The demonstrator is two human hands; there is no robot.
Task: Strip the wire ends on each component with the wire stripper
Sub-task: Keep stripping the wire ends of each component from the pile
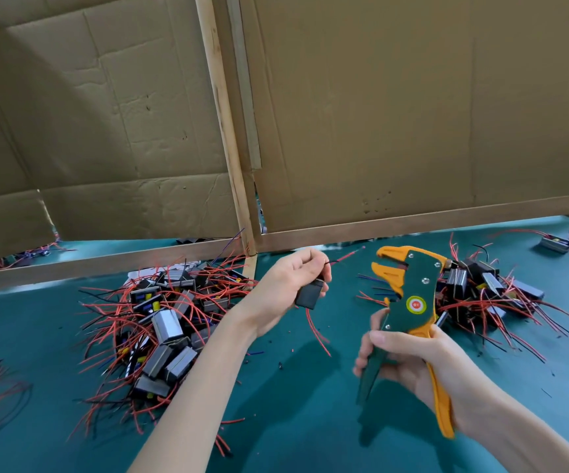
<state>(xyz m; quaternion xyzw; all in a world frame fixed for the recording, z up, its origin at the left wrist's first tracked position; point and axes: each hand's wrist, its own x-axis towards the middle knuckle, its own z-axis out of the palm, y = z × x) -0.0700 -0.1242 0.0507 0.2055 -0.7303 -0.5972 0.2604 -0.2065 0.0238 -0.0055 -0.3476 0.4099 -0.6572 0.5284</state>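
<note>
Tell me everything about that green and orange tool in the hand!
The wire stripper has a dark green body with silver screws, a round red and yellow sticker, and orange toothed jaws that stand open, pointing up and left. One handle is green, the other orange. The right hand grips both handles, holding it upright above the teal table.

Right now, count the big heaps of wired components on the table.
2. The left heap lies beside the left hand; the right heap lies behind the wire stripper. A few loose components sit far right; more may hide behind the cardboard.
</note>
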